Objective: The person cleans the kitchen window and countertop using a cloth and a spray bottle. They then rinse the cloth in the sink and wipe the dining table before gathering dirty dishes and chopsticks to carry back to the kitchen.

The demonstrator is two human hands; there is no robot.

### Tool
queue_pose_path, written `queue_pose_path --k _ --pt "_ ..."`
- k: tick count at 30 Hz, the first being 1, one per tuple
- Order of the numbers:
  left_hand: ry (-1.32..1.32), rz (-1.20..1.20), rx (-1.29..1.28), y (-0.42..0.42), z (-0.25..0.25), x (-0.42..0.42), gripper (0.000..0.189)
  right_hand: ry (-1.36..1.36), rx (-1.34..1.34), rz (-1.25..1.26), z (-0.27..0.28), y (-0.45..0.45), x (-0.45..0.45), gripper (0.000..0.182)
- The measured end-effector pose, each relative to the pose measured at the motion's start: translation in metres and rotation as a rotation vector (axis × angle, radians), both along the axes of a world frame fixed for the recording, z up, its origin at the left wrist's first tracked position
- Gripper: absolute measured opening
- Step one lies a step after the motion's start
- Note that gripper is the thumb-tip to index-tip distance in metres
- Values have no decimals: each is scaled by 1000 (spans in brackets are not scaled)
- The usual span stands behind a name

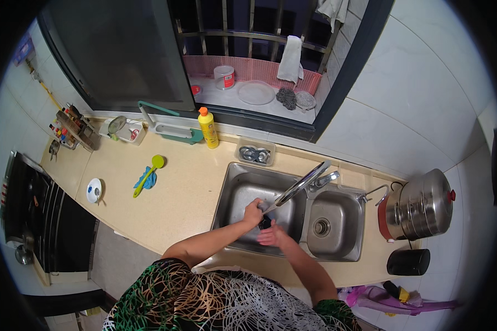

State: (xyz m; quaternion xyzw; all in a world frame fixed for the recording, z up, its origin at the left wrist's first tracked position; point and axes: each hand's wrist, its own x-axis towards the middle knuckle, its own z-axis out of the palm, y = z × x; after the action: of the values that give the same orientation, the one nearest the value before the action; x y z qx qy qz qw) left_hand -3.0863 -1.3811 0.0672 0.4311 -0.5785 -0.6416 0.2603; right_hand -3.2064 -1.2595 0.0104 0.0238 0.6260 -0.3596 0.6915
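My left hand (253, 213) is over the larger basin of a stainless steel double sink (237, 194), its fingers curled around a small dark object (266, 222). Part of that object is hidden, and its kind cannot be made out. Beside it my right hand (272, 235) has its fingers extended and apart, holding nothing. The chrome faucet spout (300, 185) reaches over this basin, its end just above my hands. What looks like a thin stream of water falls from it between them. The faucet's lever handle (327, 178) stands behind the sink divider.
Behind the sink are a clear plastic box (254, 152) and a yellow detergent bottle (208, 128). A green brush (150, 176) lies on a blue cloth (148, 178), with a white bowl (94, 190) further left. A steel steamer (418, 207) and a black container (408, 262) stand at right.
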Motion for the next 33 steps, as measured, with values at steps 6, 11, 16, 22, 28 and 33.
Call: queue_pose_path --k 6,11,16,22,28,33 --pt "44 -39 1016 0 -9 4 19 -412 -130 -576 13 -50 41 56" --pt "22 -98 514 37 10 0 27 -313 -180 -636 0 -62 37 51" --pt "-255 -204 -246 47 17 16 44 -189 -205 -538 -30 -75 49 47" --pt "-625 -100 -343 4 -13 2 40 223 -248 -341 -72 -56 27 41" --pt "-450 104 -162 -27 -76 19 33 434 -174 -363 -7 -41 38 25" --pt "166 340 693 -16 -79 -3 17 67 -197 -528 -7 -20 20 35"
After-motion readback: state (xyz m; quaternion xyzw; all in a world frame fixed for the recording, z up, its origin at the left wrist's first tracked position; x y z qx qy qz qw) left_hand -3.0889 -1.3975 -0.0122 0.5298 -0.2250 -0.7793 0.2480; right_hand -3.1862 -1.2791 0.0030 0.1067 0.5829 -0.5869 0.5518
